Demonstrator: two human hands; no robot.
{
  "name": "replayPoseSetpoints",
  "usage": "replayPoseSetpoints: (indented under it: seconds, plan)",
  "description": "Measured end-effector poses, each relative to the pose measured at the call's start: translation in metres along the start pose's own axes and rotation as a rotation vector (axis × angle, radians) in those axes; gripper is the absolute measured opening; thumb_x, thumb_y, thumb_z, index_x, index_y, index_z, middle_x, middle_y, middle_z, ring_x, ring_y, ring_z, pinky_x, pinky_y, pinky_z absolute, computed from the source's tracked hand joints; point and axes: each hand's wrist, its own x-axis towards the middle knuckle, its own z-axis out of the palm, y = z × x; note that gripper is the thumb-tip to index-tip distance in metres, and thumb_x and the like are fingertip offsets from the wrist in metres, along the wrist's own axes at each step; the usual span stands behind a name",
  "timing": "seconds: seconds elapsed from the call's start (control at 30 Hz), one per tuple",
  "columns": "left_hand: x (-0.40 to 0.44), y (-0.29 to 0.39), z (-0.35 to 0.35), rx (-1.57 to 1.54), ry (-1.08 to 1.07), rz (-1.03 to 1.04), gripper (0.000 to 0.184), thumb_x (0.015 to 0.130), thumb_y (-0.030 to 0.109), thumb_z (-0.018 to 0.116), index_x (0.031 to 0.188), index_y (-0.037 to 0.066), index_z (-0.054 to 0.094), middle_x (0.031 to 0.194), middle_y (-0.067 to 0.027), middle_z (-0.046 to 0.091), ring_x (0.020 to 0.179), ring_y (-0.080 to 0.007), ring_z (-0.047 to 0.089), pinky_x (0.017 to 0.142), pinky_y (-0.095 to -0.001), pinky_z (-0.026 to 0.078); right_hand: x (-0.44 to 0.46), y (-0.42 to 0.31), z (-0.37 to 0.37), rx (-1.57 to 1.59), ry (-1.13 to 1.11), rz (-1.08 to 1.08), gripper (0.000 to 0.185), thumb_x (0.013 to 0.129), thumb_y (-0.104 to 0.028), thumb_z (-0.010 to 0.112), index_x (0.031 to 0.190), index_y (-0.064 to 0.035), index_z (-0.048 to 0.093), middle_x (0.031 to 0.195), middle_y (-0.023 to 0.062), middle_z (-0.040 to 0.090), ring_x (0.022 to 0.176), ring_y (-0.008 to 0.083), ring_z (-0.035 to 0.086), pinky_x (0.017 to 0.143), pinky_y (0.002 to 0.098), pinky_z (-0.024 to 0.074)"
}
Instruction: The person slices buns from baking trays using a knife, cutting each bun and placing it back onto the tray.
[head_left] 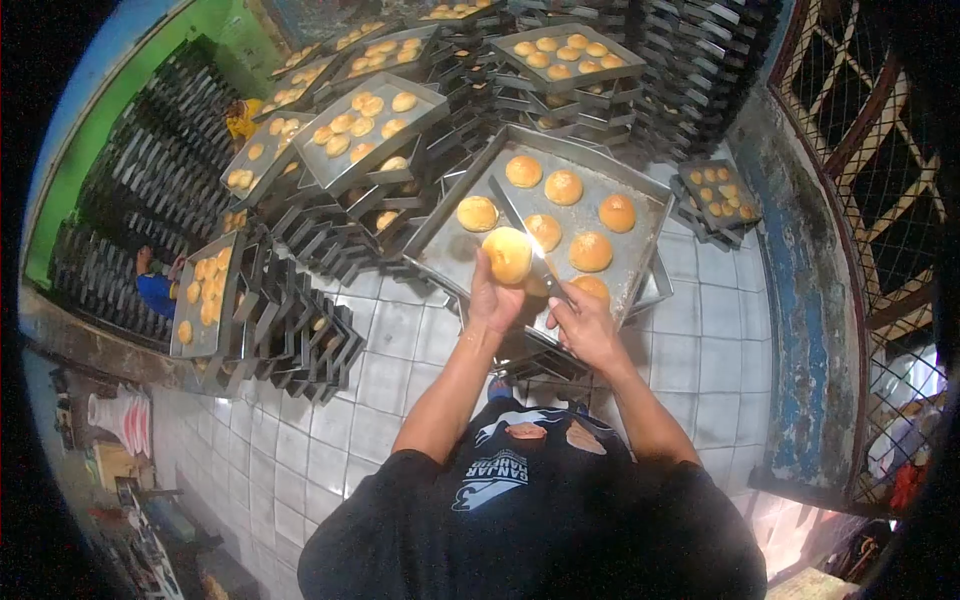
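In the head view my left hand holds a round golden bun above the near left part of a metal baking tray. My right hand grips a knife by its handle. The long, shiny blade points away from me and runs along the right side of the held bun; I cannot tell whether it cuts into it. Several more buns, such as this bun, lie spaced out on the tray. Under my right hand, one bun is partly hidden.
Stacked trays of buns stand at the far left, with another stack at the left. A smaller stack sits on the tiled floor at the right. Wire mesh borders the right side. Another person's blue sleeve shows at the left.
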Motion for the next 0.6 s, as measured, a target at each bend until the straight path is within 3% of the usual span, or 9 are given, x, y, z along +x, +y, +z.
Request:
replayPoseSetpoints:
  seconds: [0.07,0.23,0.3,0.4,0.6]
  plan:
    - [0.0,-0.006,0.006,-0.01,0.186,0.035,0.058,0.088,0.046,0.079,0.129,0.007,0.063,0.122,-0.0079,0.072,0.114,-0.0246,0.069,0.103,-0.0408,0.055,0.0,0.004,0.004,-0.004,-0.008,0.007,0.043,0.104,-0.016,0.056,0.146,-0.0048,0.055,0.078,0.0028,0.063,0.05,0.0072,0.049,0.046,0.0245,0.0412]
    - [0.013,0.009,0.025,-0.029,0.248,0.07,0.044,0.094,0.042,0.075,0.122,0.009,0.066,0.115,-0.0042,0.074,0.101,-0.0205,0.072,0.093,-0.0392,0.06,-0.025,0.0,0.011,0.019,-0.014,-0.026,0.046,0.104,-0.016,0.056,0.149,-0.0056,0.052,0.078,0.0028,0.063,0.053,0.0062,0.049,0.048,0.024,0.0416]
    - [0.021,0.019,0.017,-0.056,0.238,0.075,0.043,0.095,0.041,0.074,0.122,0.009,0.066,0.114,-0.0042,0.074,0.099,-0.0205,0.073,0.092,-0.0392,0.06,-0.045,0.002,0.01,-0.181,0.011,-0.004,0.047,0.104,-0.017,0.056,0.15,-0.006,0.053,0.078,0.0026,0.064,0.055,0.0054,0.05,0.051,0.0239,0.0426]
    - [0.025,0.014,0.004,-0.047,0.19,0.064,0.041,0.096,0.041,0.073,0.122,0.009,0.066,0.114,-0.0045,0.074,0.099,-0.0201,0.072,0.092,-0.0391,0.06,-0.056,0.011,0.012,-0.064,0.046,0.042,0.046,0.104,-0.018,0.057,0.148,-0.0057,0.055,0.077,0.0019,0.064,0.057,0.006,0.05,0.053,0.0246,0.0437]
    - [0.015,-0.01,0.015,0.094,0.207,0.001,0.044,0.097,0.046,0.07,0.123,0.01,0.065,0.111,-0.0048,0.073,0.103,-0.0194,0.07,0.09,-0.0381,0.059,-0.015,-0.009,0.004,-0.159,0.069,-0.057,0.043,0.102,-0.017,0.059,0.142,-0.0016,0.057,0.076,0.0039,0.064,0.06,0.0094,0.053,0.058,0.0282,0.0463]
